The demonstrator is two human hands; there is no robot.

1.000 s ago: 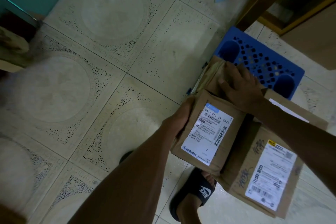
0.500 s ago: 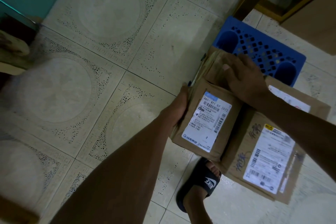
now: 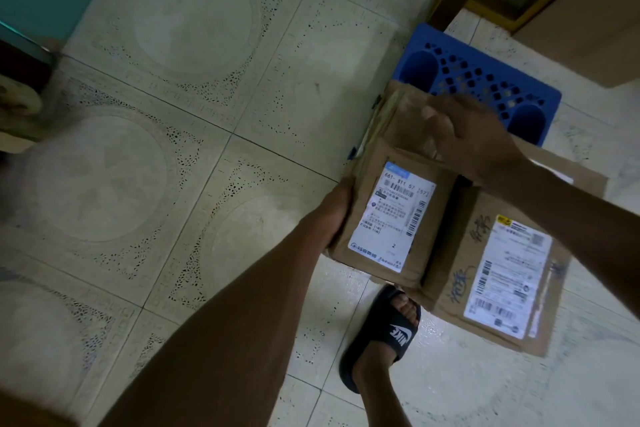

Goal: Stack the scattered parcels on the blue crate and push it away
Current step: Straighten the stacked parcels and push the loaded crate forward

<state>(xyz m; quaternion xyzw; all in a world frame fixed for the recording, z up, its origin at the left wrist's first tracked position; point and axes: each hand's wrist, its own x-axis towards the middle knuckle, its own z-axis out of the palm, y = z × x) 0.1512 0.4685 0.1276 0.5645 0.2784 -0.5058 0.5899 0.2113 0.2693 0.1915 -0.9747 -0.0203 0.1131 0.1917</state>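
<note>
The blue crate [image 3: 485, 80] stands on the tiled floor [image 3: 207, 114] at about 1 o'clock. Before it, the small parcel [image 3: 391, 215] lies partly over the bigger parcel [image 3: 495, 274] at 4 o'clock. The left hand [image 3: 337, 208] grips the small parcel's left edge; the right hand [image 3: 471, 139] presses its far end with slightly curled fingers.
</note>
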